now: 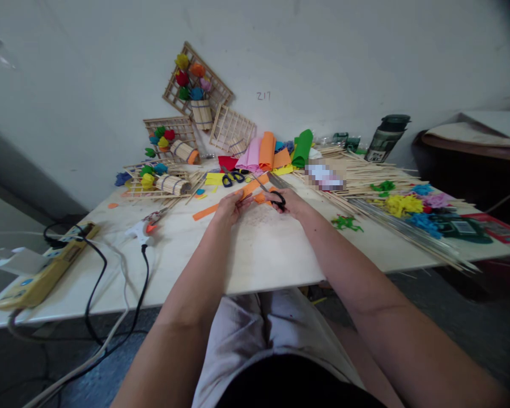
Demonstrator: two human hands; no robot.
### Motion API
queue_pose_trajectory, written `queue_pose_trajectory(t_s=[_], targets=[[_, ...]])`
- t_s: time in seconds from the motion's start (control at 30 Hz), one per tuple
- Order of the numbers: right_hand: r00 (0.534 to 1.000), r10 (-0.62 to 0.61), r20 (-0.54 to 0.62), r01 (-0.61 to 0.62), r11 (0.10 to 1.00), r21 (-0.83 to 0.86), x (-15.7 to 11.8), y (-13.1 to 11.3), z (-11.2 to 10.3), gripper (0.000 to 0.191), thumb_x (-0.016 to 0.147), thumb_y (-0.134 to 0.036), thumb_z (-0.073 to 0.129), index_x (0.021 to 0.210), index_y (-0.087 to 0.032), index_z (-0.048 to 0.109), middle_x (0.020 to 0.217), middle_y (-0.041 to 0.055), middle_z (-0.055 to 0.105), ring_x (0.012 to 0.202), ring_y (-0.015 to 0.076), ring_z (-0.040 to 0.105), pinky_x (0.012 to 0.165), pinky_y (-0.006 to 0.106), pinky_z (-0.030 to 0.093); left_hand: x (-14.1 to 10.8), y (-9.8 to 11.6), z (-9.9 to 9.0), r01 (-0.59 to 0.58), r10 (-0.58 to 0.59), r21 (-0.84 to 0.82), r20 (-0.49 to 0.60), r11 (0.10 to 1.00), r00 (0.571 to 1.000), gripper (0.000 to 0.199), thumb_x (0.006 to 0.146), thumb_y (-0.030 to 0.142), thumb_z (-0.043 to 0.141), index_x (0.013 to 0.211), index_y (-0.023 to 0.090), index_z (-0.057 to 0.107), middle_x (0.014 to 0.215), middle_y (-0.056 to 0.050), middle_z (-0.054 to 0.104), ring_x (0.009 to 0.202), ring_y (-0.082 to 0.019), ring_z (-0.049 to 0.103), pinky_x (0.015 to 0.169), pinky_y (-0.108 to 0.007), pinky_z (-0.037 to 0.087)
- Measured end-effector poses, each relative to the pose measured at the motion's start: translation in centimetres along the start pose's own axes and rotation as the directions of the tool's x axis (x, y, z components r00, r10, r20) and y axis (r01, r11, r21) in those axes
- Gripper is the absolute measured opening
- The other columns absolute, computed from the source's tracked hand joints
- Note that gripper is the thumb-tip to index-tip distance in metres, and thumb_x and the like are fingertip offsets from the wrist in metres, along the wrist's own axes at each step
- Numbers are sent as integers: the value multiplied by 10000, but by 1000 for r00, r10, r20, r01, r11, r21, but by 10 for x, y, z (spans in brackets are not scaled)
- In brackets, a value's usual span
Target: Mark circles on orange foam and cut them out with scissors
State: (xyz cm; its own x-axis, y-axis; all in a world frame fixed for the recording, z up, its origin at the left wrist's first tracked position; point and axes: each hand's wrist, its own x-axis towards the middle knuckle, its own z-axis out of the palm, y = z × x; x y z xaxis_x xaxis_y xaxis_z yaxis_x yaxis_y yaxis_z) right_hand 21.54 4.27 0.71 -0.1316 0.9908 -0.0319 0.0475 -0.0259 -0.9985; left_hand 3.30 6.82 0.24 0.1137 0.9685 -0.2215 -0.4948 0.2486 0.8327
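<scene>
Over the middle of the table, my left hand (233, 207) is closed at a long orange paper strip (208, 212), which runs slantwise behind the fingers. My right hand (292, 205) grips a pair of scissors (277, 200) by the black handles, with the blades pointing away and to the left. A smaller orange paper piece (261, 197) shows between the two hands, beside the scissors; which hand holds it I cannot tell. Just beyond lies a second pair of scissors (233, 178) with dark handles, near a yellow paper sheet (213, 179).
Rolls of coloured paper (266, 152) stand by the wall, beside stick lattices with paper flowers (198, 85). Bamboo sticks (357, 175) and a dark bottle (387, 137) are on the right. A glue gun (140, 232) and a power strip (51, 266) with cables lie left.
</scene>
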Motion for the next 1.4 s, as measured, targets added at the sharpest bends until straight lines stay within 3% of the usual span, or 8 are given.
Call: queue_pose_trajectory(t_s=[0.43,0.73,1.4], targets=[[995,38,-97,-41,999,-30,-2,-6,4,206,747,-300,706,698,-123,614,415,-49,442,341,39,357,298,144,281,2,-2,0,19,-18,6,-33,1000,999,92,830,47,550,899,60,610,714,-114,687,617,-155,680,651,-230,566],[992,55,-117,-59,998,-32,1,-1,3,266,683,-341,756,719,-112,625,431,-47,471,334,35,364,301,150,303,-6,-2,6,-88,99,105,-111,991,989,77,849,46,493,843,80,562,654,-84,671,575,-137,663,655,-238,546],[994,98,-45,-100,994,-42,3,0,-5,369,728,-495,694,731,-141,589,479,-15,546,326,49,449,258,151,202,-1,-6,0,-77,70,178,45,981,996,140,847,29,506,734,107,536,670,-92,678,609,-140,671,665,-264,559]])
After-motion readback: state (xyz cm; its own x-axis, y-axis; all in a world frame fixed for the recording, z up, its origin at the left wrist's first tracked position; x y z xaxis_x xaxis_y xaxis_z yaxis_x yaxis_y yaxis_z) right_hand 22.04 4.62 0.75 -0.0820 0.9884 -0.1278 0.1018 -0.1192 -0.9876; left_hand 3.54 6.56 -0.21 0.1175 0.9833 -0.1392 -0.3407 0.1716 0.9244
